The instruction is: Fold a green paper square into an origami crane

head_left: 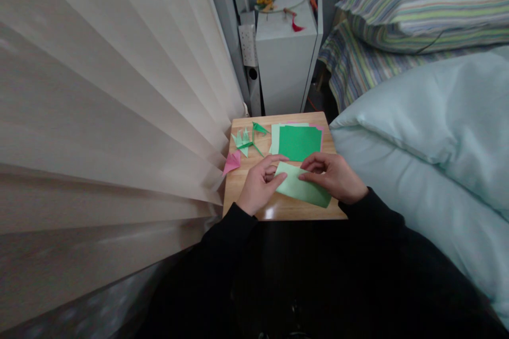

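A light green sheet of paper (304,188) is held between my two hands, tilted a little above the small wooden table (250,206). My left hand (262,183) pinches its left end between thumb and fingers. At its upper edge, right of the middle, my right hand (332,174) grips it the same way. Just beyond my hands lies a stack of coloured paper with a dark green sheet (300,142) on top; paler green and pink edges stick out beneath. Left of the stack are folded green paper pieces (246,142) and a pink folded paper piece (232,161).
A pale curtain (139,90) hangs along the left side, touching the table's edge. Light blue bedding (417,132) and a striped pillow (429,5) are on the right. Behind the table stands a white cabinet (284,63) with small items on top.
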The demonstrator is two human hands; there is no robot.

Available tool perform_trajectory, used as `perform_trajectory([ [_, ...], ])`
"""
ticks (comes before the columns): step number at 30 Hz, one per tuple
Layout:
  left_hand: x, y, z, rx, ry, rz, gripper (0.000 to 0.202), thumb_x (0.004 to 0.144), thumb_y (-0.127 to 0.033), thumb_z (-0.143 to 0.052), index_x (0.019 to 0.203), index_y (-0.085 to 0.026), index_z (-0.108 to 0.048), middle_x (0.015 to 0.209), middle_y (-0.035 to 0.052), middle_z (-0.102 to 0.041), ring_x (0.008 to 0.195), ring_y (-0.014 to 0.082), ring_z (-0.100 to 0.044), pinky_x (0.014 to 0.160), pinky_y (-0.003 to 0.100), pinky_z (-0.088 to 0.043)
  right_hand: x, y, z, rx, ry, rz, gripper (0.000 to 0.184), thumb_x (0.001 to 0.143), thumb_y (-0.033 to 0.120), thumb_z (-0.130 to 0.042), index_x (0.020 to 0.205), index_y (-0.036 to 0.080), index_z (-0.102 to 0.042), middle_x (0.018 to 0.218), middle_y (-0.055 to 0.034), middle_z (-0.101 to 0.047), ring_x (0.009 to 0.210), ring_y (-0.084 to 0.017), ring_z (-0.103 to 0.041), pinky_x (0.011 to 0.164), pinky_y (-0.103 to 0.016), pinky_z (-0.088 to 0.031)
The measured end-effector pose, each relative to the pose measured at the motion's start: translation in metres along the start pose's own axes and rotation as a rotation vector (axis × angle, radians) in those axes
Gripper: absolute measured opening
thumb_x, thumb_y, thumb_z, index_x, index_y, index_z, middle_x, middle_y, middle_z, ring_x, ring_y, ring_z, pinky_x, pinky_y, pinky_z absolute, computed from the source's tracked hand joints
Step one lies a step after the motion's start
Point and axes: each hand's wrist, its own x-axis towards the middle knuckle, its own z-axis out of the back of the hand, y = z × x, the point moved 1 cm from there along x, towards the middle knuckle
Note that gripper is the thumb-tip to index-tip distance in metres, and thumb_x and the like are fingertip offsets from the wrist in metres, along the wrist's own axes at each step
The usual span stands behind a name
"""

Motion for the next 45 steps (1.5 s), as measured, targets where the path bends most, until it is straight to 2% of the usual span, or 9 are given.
perform_trajectory([
  [3, 0.0, -0.001, 0.0, 0.018, 0.001, -0.016, 0.029, 0.085, -0.032, -0.073, 0.109, -0.019, -0.066, 0.068, -0.004, -0.062, 0.051, 0.008, -0.045, 0.053, 0.023, -0.031, 0.0, -0.002, 0.0, -0.033, -0.01, 0.01, 0.026, 0.073, 0.042, -0.084, 0.079, 0.021, -0.069, 0.069, -0.0037, -0.076, 0.064, -0.02, -0.07, 0.06, -0.032, -0.052],
  [11, 0.003, 0.007, 0.0, 0.011, -0.077, -0.014, 0.021, 0.083, -0.032, -0.076, 0.097, -0.019, -0.067, 0.055, -0.0092, -0.045, 0.049, 0.0076, -0.04, 0.052, 0.022, -0.029, 0.0, -0.001, 0.0, -0.081, -0.014, 0.022, 0.021, 0.073, 0.037, -0.082, 0.076, 0.021, -0.07, 0.067, -0.0031, -0.074, 0.063, -0.02, -0.068, 0.059, -0.032, -0.051],
  [23, 0.002, 0.004, 0.0, 0.028, -0.225, -0.037, 0.024, 0.08, -0.03, -0.079, 0.097, -0.018, -0.068, 0.07, -0.0013, -0.069, 0.064, 0.0113, -0.061, 0.062, 0.023, -0.045, -0.001, 0.0, -0.003, -0.05, -0.084, 0.057, 0.024, 0.073, 0.04, -0.083, 0.078, 0.02, -0.071, 0.069, -0.0037, -0.074, 0.063, -0.019, -0.066, 0.059, -0.031, -0.049],
  [30, 0.006, 0.013, 0.003, 0.004, -0.175, -0.025, 0.021, 0.082, -0.033, -0.075, 0.092, -0.017, -0.067, 0.084, 0.0034, -0.072, 0.08, 0.0171, -0.067, 0.073, 0.028, -0.052, -0.004, -0.002, -0.02, 0.045, -0.097, 0.097, 0.024, 0.075, 0.04, -0.08, 0.078, 0.021, -0.067, 0.071, -0.0026, -0.07, 0.063, -0.017, -0.062, 0.06, -0.031, -0.05],
  [33, 0.005, 0.013, 0.003, 0.139, -0.36, -0.072, 0.024, 0.078, -0.027, -0.077, 0.099, -0.019, -0.066, 0.104, 0.0063, -0.071, 0.1, 0.021, -0.067, 0.084, 0.032, -0.054, -0.006, -0.001, -0.03, -0.044, -0.084, 0.126, 0.019, 0.079, 0.035, -0.072, 0.073, 0.021, -0.061, 0.062, 0.0013, -0.061, 0.055, -0.014, -0.053, 0.054, -0.028, -0.042],
  [35, 0.003, 0.011, 0.0, 0.187, -0.492, -0.102, 0.031, 0.076, -0.024, -0.079, 0.104, -0.02, -0.065, 0.115, 0.0075, -0.069, 0.113, 0.023, -0.064, 0.095, 0.036, -0.053, -0.008, -0.001, -0.034, -0.188, -0.184, 0.168, 0.014, 0.081, 0.027, -0.067, 0.073, 0.022, -0.056, 0.06, 0.0024, -0.056, 0.054, -0.013, -0.051, 0.054, -0.028, -0.04],
  [36, 0.002, 0.01, -0.003, 0.16, -0.496, -0.095, 0.03, 0.077, -0.026, -0.079, 0.104, -0.02, -0.065, 0.116, 0.008, -0.069, 0.114, 0.0233, -0.064, 0.098, 0.038, -0.052, -0.009, -0.001, -0.036, -0.276, -0.246, 0.199, 0.012, 0.081, 0.023, -0.065, 0.073, 0.022, -0.055, 0.062, 0.0022, -0.056, 0.055, -0.014, -0.051, 0.055, -0.028, -0.04],
  [40, 0.0, 0.008, -0.019, -0.167, -0.217, 0.063, 0.031, 0.087, -0.044, -0.071, 0.101, -0.016, -0.068, 0.097, 0.0079, -0.072, 0.093, 0.0203, -0.07, 0.087, 0.036, -0.058, -0.014, -0.002, -0.049, -0.587, -0.343, 0.339, 0.01, 0.084, 0.017, -0.061, 0.078, 0.022, -0.054, 0.076, -0.0027, -0.061, 0.065, -0.017, -0.056, 0.062, -0.031, -0.041],
  [45, 0.002, 0.011, -0.019, -0.119, -0.224, 0.041, 0.03, 0.085, -0.046, -0.071, 0.081, -0.017, -0.062, 0.07, -0.0024, -0.056, 0.066, 0.0121, -0.056, 0.067, 0.025, -0.051, -0.018, -0.003, -0.064, -0.66, -0.261, 0.43, 0.008, 0.092, 0.018, -0.057, 0.084, 0.021, -0.058, 0.088, -0.0074, -0.064, 0.08, -0.023, -0.062, 0.067, -0.034, -0.046],
])
